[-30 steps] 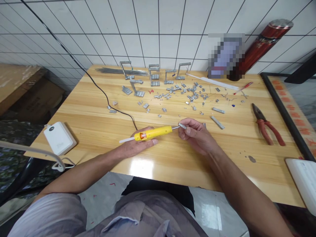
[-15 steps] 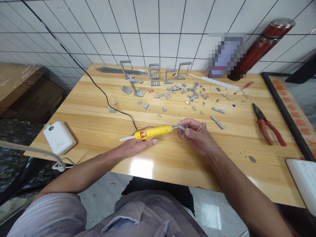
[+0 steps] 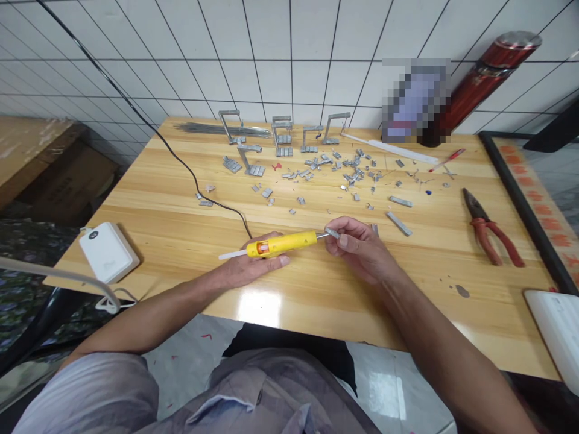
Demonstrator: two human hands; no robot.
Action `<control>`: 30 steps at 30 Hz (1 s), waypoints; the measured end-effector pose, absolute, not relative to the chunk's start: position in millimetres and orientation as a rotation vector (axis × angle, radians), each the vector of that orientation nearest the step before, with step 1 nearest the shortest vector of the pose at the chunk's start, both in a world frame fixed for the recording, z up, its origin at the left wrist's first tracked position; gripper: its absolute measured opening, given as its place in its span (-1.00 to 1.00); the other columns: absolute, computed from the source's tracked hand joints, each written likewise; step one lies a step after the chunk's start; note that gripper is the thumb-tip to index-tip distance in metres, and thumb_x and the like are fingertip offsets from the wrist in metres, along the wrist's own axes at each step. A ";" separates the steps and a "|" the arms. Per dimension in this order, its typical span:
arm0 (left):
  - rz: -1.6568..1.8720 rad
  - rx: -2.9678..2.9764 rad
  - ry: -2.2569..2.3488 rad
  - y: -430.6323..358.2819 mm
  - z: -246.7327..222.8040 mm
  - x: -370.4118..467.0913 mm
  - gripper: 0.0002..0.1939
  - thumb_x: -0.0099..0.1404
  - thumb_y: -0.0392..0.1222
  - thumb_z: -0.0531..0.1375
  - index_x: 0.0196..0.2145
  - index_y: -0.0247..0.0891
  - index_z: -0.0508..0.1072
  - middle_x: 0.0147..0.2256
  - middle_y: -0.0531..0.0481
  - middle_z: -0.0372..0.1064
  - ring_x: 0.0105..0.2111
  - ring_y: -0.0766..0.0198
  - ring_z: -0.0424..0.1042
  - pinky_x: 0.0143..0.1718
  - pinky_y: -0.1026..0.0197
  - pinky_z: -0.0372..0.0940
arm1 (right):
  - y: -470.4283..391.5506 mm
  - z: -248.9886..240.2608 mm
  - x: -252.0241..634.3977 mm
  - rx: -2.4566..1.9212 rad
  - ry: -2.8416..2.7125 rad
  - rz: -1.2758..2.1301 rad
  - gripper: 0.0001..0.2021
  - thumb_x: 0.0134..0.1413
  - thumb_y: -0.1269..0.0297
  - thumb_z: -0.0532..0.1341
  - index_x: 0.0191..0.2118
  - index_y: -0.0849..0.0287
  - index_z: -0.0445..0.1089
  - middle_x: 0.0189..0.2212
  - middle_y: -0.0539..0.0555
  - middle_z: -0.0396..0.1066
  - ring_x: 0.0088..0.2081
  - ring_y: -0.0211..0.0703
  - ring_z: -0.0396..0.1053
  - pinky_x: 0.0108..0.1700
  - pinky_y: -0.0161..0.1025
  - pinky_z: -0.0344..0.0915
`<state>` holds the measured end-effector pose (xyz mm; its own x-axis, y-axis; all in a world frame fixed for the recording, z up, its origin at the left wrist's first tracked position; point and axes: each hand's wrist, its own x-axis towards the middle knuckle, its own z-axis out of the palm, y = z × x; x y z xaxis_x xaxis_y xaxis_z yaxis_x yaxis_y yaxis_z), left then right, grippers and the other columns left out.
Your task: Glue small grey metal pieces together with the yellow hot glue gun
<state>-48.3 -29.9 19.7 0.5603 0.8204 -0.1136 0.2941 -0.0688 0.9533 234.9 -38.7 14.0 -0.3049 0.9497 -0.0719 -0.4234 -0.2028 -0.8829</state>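
Note:
My left hand is closed around a yellow glue gun, which lies nearly level with its metal nozzle pointing right. A white glue stick juts from its rear end, and a dark cord runs off behind it. Between the thumb and fingers of my right hand is a small grey metal strip. The nozzle tip meets the strip's left end or sits right beside it; I cannot tell which. Beyond my hands, several small grey frames, one of them a bent stand, rise from the table.
Loose grey pieces are scattered across the wooden table. Red-handled pliers lie at right, near two longer grey bars. A white power bank sits at left. A red flask leans by the tiled wall.
Almost nothing differs. The glue gun has shifted very slightly to the right; both hands keep their holds.

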 end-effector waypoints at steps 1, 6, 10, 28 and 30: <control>0.568 1.635 0.956 -30.0 20.5 -47.9 -0.60 0.43 0.20 0.38 -0.23 -0.17 0.43 -0.34 0.08 0.32 -0.36 0.27 0.31 -0.31 0.20 0.26 | -38.8 14.3 234.8 -0.803 -0.972 1.704 -0.61 -0.04 -0.08 0.70 -0.21 0.00 0.71 -0.48 -0.08 0.42 -0.43 -0.25 0.21 -0.31 -0.21 0.15; 0.562 1.629 0.948 -30.0 21.2 -47.3 -0.57 0.43 0.20 0.38 -0.27 -0.17 0.37 -0.35 0.09 0.28 -0.36 0.28 0.27 -0.31 0.19 0.24 | -38.6 14.7 234.7 -0.804 -0.965 1.707 -0.60 -0.05 -0.08 0.71 -0.21 0.01 0.71 -0.46 -0.07 0.44 -0.43 -0.26 0.21 -0.30 -0.21 0.14; 0.545 1.640 0.940 -29.6 17.9 -50.0 -0.59 0.45 0.21 0.36 -0.24 -0.16 0.38 -0.33 0.09 0.27 -0.34 0.26 0.28 -0.27 0.17 0.24 | -38.5 16.0 234.9 -0.812 -0.968 1.712 -0.61 -0.05 -0.08 0.71 -0.22 0.00 0.71 -0.46 -0.07 0.44 -0.42 -0.26 0.22 -0.29 -0.21 0.15; 0.600 1.635 0.982 -27.3 13.5 -53.1 -0.56 0.40 0.25 0.43 -0.14 -0.18 0.51 -0.32 0.00 0.43 -0.23 0.14 0.47 -0.24 0.15 0.44 | -39.1 15.4 235.5 -0.826 -0.965 1.688 -0.60 -0.07 -0.09 0.71 -0.21 0.00 0.70 -0.47 -0.07 0.43 -0.43 -0.24 0.21 -0.31 -0.21 0.18; 0.607 1.632 0.988 -27.5 11.7 -53.3 -0.55 0.40 0.26 0.42 -0.14 -0.18 0.51 -0.30 0.00 0.43 -0.24 0.15 0.45 -0.23 0.15 0.42 | -39.1 14.9 235.4 -0.828 -0.964 1.686 -0.59 -0.07 -0.08 0.71 -0.21 0.00 0.70 -0.47 -0.07 0.43 -0.43 -0.25 0.22 -0.32 -0.21 0.18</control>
